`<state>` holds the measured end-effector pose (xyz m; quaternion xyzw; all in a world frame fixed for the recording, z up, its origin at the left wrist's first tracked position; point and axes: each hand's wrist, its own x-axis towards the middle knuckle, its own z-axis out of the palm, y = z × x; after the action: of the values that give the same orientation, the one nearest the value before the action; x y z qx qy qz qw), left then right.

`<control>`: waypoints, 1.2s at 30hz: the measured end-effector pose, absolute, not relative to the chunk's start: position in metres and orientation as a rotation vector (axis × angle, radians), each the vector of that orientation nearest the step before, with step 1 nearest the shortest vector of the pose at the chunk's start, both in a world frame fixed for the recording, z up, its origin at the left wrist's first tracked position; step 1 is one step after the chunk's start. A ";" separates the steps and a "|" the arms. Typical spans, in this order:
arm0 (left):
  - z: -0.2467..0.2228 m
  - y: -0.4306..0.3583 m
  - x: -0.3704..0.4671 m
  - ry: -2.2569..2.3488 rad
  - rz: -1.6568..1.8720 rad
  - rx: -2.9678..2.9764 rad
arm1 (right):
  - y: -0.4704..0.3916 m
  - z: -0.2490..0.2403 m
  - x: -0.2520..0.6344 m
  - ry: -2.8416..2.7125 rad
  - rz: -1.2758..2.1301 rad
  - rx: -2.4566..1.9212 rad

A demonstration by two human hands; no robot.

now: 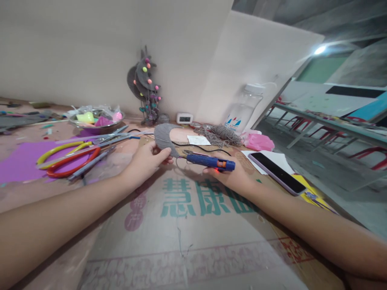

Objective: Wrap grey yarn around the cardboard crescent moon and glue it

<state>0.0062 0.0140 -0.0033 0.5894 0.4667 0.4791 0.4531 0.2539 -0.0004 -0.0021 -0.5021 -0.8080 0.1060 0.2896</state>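
Note:
My left hand (152, 156) pinches the lower part of a grey yarn-wrapped crescent (163, 137), thumb on its near face. In my right hand (228, 171) is a blue hot glue gun (202, 160) with a small red light glowing on its underside. The gun's nozzle points left and meets, or nearly meets, the crescent's lower tip; whether they touch I cannot tell. Under both hands lies a printed cardboard sheet (184, 241). A finished-looking grey crescent ornament with coloured balls (145, 76) stands against the wall behind.
Yellow- and red-handled scissors (72, 161) lie on purple felt (18, 161) at left, near a metal bowl (96, 127). Grey yarn (222, 135), a clear bottle (242, 108), a small digital clock (184, 118), pink plastic (260, 141) and a phone (276, 173) sit behind and right.

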 end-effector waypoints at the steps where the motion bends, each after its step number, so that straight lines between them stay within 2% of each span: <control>1: -0.003 0.014 0.006 1.152 1.185 1.458 | -0.001 -0.001 0.253 -2.148 0.271 -1.358; 7: -0.001 0.012 0.007 1.168 1.183 1.452 | 0.000 -0.002 0.253 -2.086 0.258 -1.403; 15: 0.001 0.012 0.007 1.167 1.178 1.436 | 0.000 -0.004 0.253 -2.094 0.402 -1.295; 25: 0.000 0.012 0.007 1.147 1.157 1.433 | -0.001 -0.002 0.252 -2.115 0.361 -1.389; 36: 0.004 0.009 0.010 1.183 1.177 1.387 | 0.026 0.019 0.265 -1.855 0.341 -1.323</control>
<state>0.0102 0.0094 0.0037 0.5652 0.4823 0.4795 0.4670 0.2648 0.0264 0.0186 -0.5247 -0.7357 0.1353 0.4065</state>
